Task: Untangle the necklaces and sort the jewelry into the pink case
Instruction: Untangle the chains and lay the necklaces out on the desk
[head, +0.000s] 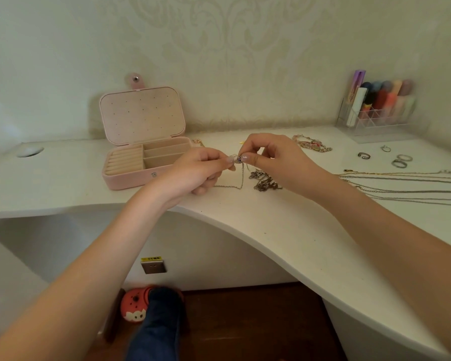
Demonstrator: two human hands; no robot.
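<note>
Head view looks down on a white tabletop (284, 230) where the sorting has barely begun, as far as I can judge. Both hands meet above it: the left hand (201, 169) and the right hand (276, 162) each have their grip pinched together on a small purple-stoned pendant (238, 160), whose thin chain (241, 178) hangs down and trails onto the tabletop. Just beside it, under the right hand, a knotted clump of silver chains (264, 181) lies untouched, so that tangle is still to be worked out. To the right, several long chains (406, 186) lie stretched out roughly side by side, which look already separated. Further back, a beaded bracelet (311, 145) and a few rings (399, 161) sit loose on the tabletop. The pink case (141, 142) stands open at the left, well apart from most of the jewelry, and its ring rolls and compartments show nothing inside. Everything still needs placing in the case.
</note>
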